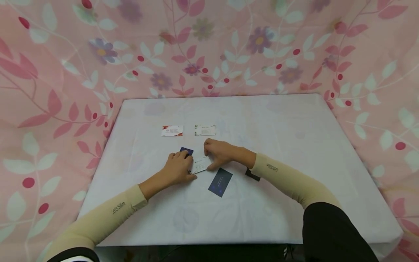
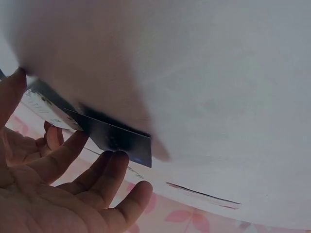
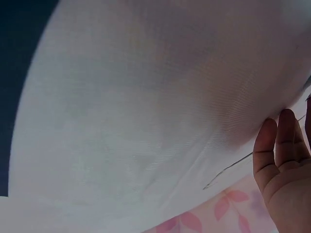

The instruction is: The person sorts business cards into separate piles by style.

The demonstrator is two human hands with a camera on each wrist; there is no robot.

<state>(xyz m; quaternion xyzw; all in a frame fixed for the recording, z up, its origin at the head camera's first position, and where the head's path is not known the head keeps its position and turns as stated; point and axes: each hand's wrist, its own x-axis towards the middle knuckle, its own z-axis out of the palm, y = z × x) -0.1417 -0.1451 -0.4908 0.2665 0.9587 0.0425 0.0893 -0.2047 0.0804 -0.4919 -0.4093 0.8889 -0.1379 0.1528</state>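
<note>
Fingers (image 1: 179, 155) of the left hand (image 1: 173, 171) curl at the left end of the white card (image 1: 199, 165) at mid-table, and the right hand (image 1: 223, 153) seems to pinch its right end, though the wrist view barely shows it. Squaring up this card looks like the step now, and next calls for a clean, even release! Crowding them: a blue card (image 1: 187, 149) against the left fingers, a navy card (image 1: 220, 182) nearer, a black card (image 1: 252, 175) part-hidden by the right sleeve (image 1: 288, 178).
</note>
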